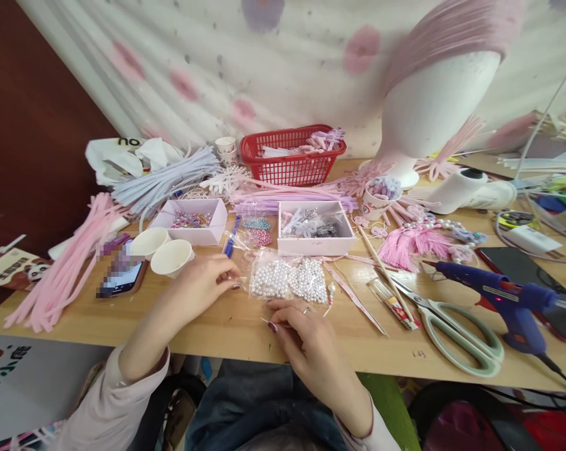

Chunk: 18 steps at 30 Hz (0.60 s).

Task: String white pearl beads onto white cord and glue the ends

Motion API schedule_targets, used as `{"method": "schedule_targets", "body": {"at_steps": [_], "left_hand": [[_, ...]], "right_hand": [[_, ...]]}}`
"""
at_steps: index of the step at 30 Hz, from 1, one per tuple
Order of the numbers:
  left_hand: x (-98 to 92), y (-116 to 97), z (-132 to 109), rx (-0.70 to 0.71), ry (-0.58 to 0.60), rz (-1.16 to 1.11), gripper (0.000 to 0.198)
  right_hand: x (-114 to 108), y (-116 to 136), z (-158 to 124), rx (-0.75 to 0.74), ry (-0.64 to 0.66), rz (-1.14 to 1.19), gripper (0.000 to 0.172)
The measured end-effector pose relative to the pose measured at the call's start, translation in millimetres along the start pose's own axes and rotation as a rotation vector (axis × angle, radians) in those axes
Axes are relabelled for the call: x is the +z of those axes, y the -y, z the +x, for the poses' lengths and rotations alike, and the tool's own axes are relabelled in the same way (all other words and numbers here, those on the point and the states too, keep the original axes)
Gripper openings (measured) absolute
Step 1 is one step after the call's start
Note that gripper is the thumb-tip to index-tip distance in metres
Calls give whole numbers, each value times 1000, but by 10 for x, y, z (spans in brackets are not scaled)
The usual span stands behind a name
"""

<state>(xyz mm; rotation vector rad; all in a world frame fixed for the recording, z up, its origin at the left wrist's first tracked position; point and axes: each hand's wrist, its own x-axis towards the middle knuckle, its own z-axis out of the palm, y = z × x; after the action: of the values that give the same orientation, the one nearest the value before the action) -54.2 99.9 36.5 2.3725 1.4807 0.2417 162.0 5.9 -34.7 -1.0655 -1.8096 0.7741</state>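
My left hand (206,280) is beside the left edge of a clear plastic bag of white pearl beads (269,279). Its thumb and fingertips are pinched together, and what they hold, if anything, is too small to make out. Just in front of the bag, my right hand (311,335) has thumb and forefinger closed on a thin pale string (264,321), whose short end sticks out to the left. A short strand of beads (330,293) lies behind the right hand, at the bag's right side. Small bags of teal beads (256,223) and pink beads (260,237) lie behind the pearls.
White boxes hold colourful beads (217,232) and small parts (315,246). Paper cups (172,258) and a phone (123,282) stand left. Right are a tape measure (353,295), scissors (471,369), a glue gun (503,285) and pink tassels (414,243). A red basket (292,170) stands behind.
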Motion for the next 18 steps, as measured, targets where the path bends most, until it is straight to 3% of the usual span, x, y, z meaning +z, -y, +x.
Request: {"method": "schedule_targets", "body": {"at_steps": [6, 14, 16, 18], "left_hand": [[-15, 15, -43, 9, -7, -24, 18], [-91, -30, 19, -10, 114, -14, 24], [-116, -50, -10, -2, 92, -9, 24], [-142, -86, -101, -20, -24, -10, 21]], "right_hand": [[10, -21, -6, 14, 3, -1, 14], [5, -7, -2, 1, -7, -6, 15], [13, -10, -12, 3, -12, -5, 15], [18, -9, -28, -2, -18, 19, 16]]}}
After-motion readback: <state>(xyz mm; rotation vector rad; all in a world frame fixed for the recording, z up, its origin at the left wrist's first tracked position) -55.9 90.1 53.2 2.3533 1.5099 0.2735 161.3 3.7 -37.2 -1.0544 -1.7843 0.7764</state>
